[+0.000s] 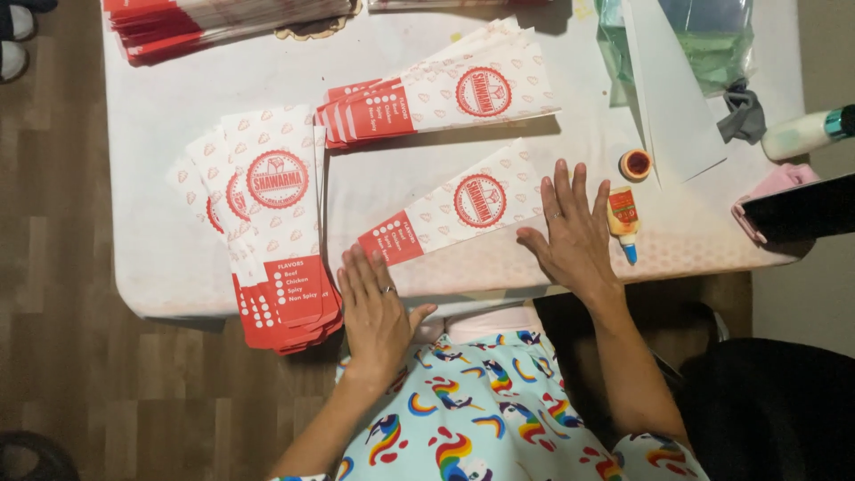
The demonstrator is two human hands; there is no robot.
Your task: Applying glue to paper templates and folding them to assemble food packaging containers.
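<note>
Seen from above, a person seated at a white-covered table [178,267] presses a long, flat white paper sleeve with red print and a red end [454,212] against the tabletop. The left hand [378,312] lies flat, fingers straight and close together, released rather than clenched; its fingertips [356,263] touch the table at the sleeve's red end, the paper lying just beyond and to the right of them. The right hand [574,233] is spread open, palm down, grasping nothing; its fingertips [561,169] rest just beside the sleeve's white end, the thumb [533,239] just below that end's lower edge. The sleeve runs on a slant between the two hands.

Left of the left fingers, a fanned stack of matching red-and-white paper sleeves [267,223] hangs over the table edge. Beyond both hands lies a second fanned stack [445,98]. Just right of the right fingers lies a small yellow glue bottle with a blue tip [623,218], and near it a round orange cap [636,164].
</note>
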